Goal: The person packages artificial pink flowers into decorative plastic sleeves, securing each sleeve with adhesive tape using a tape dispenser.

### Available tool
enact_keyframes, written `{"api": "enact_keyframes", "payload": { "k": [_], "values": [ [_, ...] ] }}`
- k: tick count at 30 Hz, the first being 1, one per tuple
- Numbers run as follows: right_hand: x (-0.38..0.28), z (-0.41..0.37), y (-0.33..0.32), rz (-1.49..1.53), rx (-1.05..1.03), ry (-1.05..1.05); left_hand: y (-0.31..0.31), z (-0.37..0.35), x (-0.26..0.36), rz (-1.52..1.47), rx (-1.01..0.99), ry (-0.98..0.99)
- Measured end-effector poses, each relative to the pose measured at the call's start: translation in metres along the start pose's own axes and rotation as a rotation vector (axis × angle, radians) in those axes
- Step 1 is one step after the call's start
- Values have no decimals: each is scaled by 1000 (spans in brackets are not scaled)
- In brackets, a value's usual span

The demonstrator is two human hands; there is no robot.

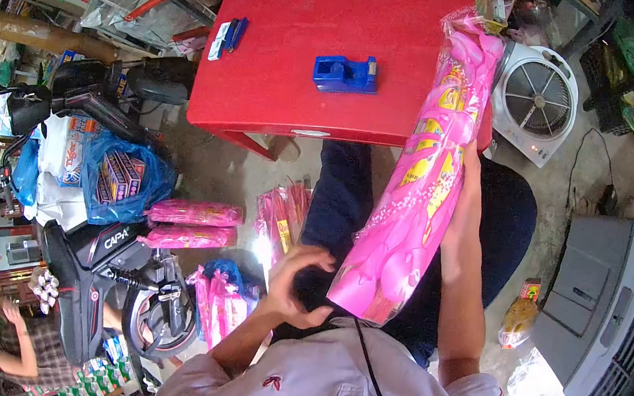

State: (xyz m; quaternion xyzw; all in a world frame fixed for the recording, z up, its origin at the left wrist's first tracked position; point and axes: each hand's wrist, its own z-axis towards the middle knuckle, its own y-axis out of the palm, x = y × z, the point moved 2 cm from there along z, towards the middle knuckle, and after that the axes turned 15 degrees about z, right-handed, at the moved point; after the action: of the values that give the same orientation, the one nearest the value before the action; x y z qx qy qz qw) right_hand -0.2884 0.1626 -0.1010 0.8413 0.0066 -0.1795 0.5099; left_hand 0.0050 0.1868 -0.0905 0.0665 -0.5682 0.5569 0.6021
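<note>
A long pink pack (424,164), printed with yellow labels and wrapped in clear plastic, slants across my lap, its far end over the table's right edge. My right hand (469,185) supports it along its right side; most of those fingers are hidden behind the pack. Just left of the pack's near end is my left hand (295,282), thumb and fingers spread in a wide curve, holding nothing and apart from the pack. On the red table (273,42) stand a blue tape dispenser (346,73) and a small blue object (233,34) beside a white card.
A fan (535,98) stands right of the table. More pink packs (193,225) lie at the left, near a blue bag (129,183) of boxes and a motorbike (111,260). Another person (22,344) is at the lower left. A grey cabinet (589,303) stands at the right.
</note>
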Motion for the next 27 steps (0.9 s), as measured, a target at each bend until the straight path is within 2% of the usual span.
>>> {"api": "enact_keyframes", "payload": {
  "k": [3,7,8,11,12,15,16,19,20,23,24,27],
  "values": [
    [2,-1,3,1,21,-34,6,2,7,-18,93,2],
    [-3,-1,8,-131,-50,-130,4,20,11,-23,184,-2],
    [-6,-5,13,-186,-52,-183,0,25,11,56,98,7],
    [-4,-9,26,-404,-88,-319,7,56,23,-32,31,-164],
    [-2,-10,30,-487,-103,-357,11,64,21,-135,-30,-164],
    [8,-24,55,-632,-127,-362,16,97,34,-121,-98,-186],
    [10,-28,61,-781,-173,-420,20,103,31,-112,-101,-181],
    [16,-37,69,-1049,-317,-648,31,118,30,-362,-32,-297],
    [15,-45,73,-1078,-318,-577,37,115,14,-387,-58,-292],
    [18,-57,67,-981,-422,-465,50,109,1,-688,14,-673],
    [17,-56,53,-1100,-523,-493,54,105,-11,-747,10,-667],
    [18,-84,52,-1265,-343,-720,58,96,-29,-989,-147,-729]
  ]
}}
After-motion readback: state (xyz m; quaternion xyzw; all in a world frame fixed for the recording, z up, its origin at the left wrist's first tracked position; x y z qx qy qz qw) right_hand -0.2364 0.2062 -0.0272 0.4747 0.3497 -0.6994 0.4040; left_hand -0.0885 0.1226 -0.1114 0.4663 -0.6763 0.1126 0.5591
